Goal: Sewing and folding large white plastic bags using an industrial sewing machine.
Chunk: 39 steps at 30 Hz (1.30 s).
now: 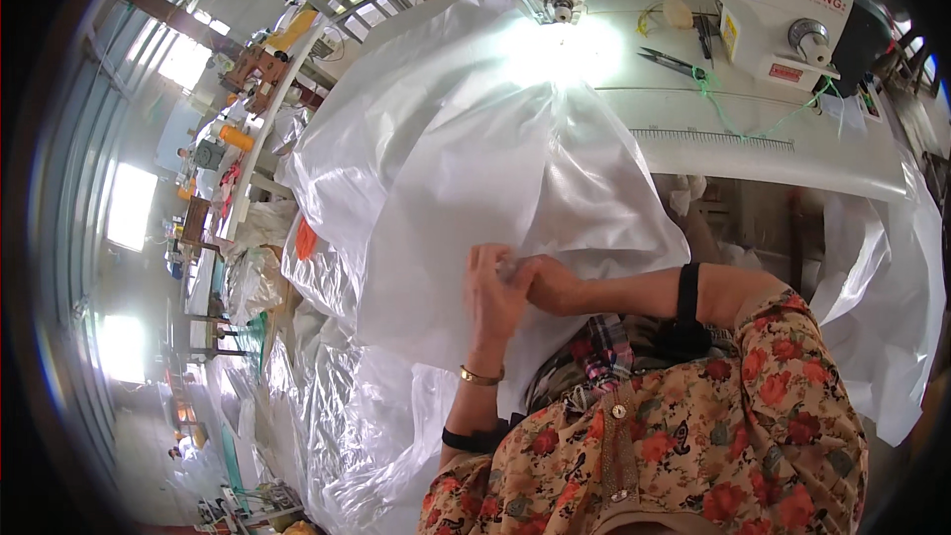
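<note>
Head view: two bare hands meet over a large, thin white sheet [436, 203], in front of a white sewing machine [738, 5].
White sheet: gathered toward the bright light beneath the machine head, covering the left part of the tabletop [832, 154], then falling past its near edge to the person's lap.
Left hand [493, 292]: over the sheet's lower part, fingers bent and narrow, touching the right hand; gold bracelet [482, 376] at the wrist.
Right hand [555, 285]: just beside it, fingers curled in; whether either hand pinches the sheet, I cannot tell.
Right arm: a black band [687, 293] around it, below a floral sleeve [792, 367].
Tabletop: a ruler scale [713, 140] along the near edge, right of the sheet; farther back, a slim black tool [674, 62] with green thread [711, 97] trailing toward the right end.
Right corner: more white material [872, 287] hanging down.
Far left: an orange spool [236, 138] on a separate bench.
</note>
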Available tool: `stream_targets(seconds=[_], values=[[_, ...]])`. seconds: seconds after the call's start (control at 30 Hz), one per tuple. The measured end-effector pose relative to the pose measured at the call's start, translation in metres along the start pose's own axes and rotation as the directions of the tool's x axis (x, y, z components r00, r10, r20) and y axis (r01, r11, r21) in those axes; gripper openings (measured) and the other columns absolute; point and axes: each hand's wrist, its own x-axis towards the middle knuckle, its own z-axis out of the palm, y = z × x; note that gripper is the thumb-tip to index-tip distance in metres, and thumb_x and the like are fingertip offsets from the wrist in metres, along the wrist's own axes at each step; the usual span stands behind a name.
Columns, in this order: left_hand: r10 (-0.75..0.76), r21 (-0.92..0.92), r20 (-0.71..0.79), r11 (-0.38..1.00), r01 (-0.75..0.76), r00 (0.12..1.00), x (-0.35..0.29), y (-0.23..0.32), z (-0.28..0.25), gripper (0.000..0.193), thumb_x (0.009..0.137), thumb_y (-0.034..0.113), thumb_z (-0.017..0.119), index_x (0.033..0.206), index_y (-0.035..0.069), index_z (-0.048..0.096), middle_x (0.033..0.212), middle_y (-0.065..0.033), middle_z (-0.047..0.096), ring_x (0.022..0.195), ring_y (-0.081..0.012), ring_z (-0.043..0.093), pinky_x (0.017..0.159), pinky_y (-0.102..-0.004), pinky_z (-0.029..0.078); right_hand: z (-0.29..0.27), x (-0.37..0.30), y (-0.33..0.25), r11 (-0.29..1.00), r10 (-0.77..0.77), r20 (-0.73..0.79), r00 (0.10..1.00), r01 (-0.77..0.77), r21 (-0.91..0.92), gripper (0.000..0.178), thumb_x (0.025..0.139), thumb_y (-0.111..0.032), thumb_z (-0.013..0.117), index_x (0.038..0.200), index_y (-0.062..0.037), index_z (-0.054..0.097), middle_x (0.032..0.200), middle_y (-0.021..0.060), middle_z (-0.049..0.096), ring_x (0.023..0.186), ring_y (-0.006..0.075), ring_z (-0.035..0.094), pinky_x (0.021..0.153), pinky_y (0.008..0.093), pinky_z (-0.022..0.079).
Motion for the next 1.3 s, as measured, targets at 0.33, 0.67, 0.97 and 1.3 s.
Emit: stream_targets(seconds=[0.33,0.67,0.97,1.3], values=[[-0.041,0.346,0.073,0.938,0.013,0.996,0.021,-0.016,-0.061,0.011,0.085,0.007,0.056,0.093,0.005,0.063,0.090,-0.0146,0.065,0.083,-0.0372,0.062,0.071,-0.0444,0.047,-0.047,-0.023,-0.028,0.991,-0.125,-0.176,0.976,0.115,-0.069,0.037,0.090,-0.025,0.062,0.112,0.0029,0.054,0.099,0.0201,0.064,0.091,0.0354,0.063,0.082,0.0421,0.050],[0.132,0.202,0.070,0.969,-0.144,0.989,0.068,0.028,-0.145,0.016,0.087,0.011,0.067,0.080,-0.002,0.061,0.057,-0.0125,0.050,0.048,-0.0186,0.042,0.048,-0.0303,0.037,-0.141,0.025,-0.050,0.555,0.461,-0.463,0.757,0.161,0.816,0.036,0.089,-0.021,0.066,0.116,-0.0001,0.053,0.101,0.0091,0.062,0.070,0.0141,0.064,0.059,0.0260,0.048],[0.143,0.063,0.216,0.985,-0.160,0.966,0.089,0.061,-0.158,0.012,0.085,0.009,0.071,0.082,-0.001,0.067,0.060,0.0033,0.053,0.057,-0.0023,0.043,0.051,-0.0221,0.034,-0.069,-0.009,-0.041,0.505,-0.028,-0.265,0.964,0.242,0.828,0.014,0.088,-0.018,0.069,0.093,-0.0054,0.070,0.085,-0.0004,0.065,0.080,0.0100,0.060,0.078,0.0279,0.047],[0.139,-0.255,0.390,0.966,-0.039,0.910,0.020,0.057,-0.081,0.013,0.086,0.007,0.068,0.082,0.000,0.058,0.062,-0.0120,0.049,0.052,-0.0131,0.040,0.050,-0.0292,0.039,-0.061,-0.103,-0.071,0.525,-0.281,-0.020,0.960,0.171,0.834,0.011,0.095,-0.010,0.057,0.089,-0.0029,0.062,0.084,0.0016,0.065,0.084,0.0102,0.061,0.081,0.0272,0.048]])
